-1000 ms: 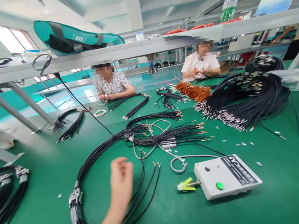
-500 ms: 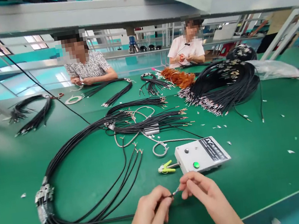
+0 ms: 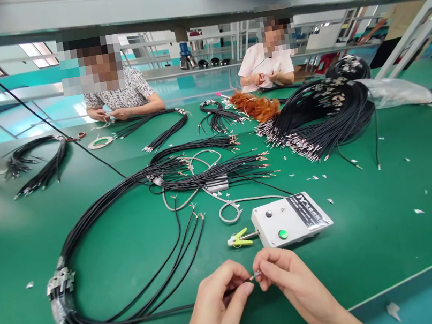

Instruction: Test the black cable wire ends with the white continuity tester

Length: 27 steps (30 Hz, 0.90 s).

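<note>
My left hand (image 3: 223, 304) pinches a black cable (image 3: 173, 310) near its stripped end, at the bottom centre. Thin coloured wires (image 3: 256, 274) stick out of that end, and the fingertips of my right hand (image 3: 284, 276) are closed on them. The cable runs left to a large curved bundle of black cables (image 3: 86, 216), which is bound with clear wrap and silvery ties (image 3: 61, 282). Just beyond my hands sits a grey-white box (image 3: 290, 221) with a green button, a knob and a black label. A yellow-green clip-like piece (image 3: 239, 238) is at its left end.
More black cable bundles (image 3: 218, 175) lie behind the box, with a big pile (image 3: 323, 119) at the right and orange strands (image 3: 255, 106) beside it. Two people sit across the green table (image 3: 391, 222). A metal shelf (image 3: 136, 8) spans the top. White scraps are scattered about.
My right hand has moved slightly left, closer to my left hand, and its fingers have closed more tightly round the wire ends. The view has tilted down a little.
</note>
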Tool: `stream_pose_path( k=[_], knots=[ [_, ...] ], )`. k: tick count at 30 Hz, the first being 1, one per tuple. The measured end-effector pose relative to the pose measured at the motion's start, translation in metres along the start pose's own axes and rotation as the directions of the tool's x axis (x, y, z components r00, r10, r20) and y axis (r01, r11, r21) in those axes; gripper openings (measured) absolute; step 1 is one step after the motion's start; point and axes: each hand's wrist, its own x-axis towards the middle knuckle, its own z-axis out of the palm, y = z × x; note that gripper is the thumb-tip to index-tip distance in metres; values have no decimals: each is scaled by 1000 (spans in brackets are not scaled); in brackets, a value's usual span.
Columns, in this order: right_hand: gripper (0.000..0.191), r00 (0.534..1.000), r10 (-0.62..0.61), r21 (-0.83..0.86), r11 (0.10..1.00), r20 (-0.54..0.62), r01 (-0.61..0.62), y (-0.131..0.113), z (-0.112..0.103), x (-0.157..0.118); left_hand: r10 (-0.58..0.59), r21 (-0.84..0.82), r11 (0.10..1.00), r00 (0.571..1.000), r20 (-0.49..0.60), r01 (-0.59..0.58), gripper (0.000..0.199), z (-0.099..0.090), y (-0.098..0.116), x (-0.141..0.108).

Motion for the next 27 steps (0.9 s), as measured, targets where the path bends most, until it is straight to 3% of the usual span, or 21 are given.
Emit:
stream_pose_path(
  k=[9,22,27],
  knots=[
    [30,1000,-9,27,1000,13,8,2,5,4,-245,-314,921,970,-4,231,37,1,0,-6],
    [31,999,49,163,986,-15,-46,12,20,11,-280,-389,881,960,27,268,41,-1,3,-5],
    [29,999,-40,16,999,-33,40,16,23,10,-289,-460,848,957,14,263,46,-1,4,-5]
  ],
)
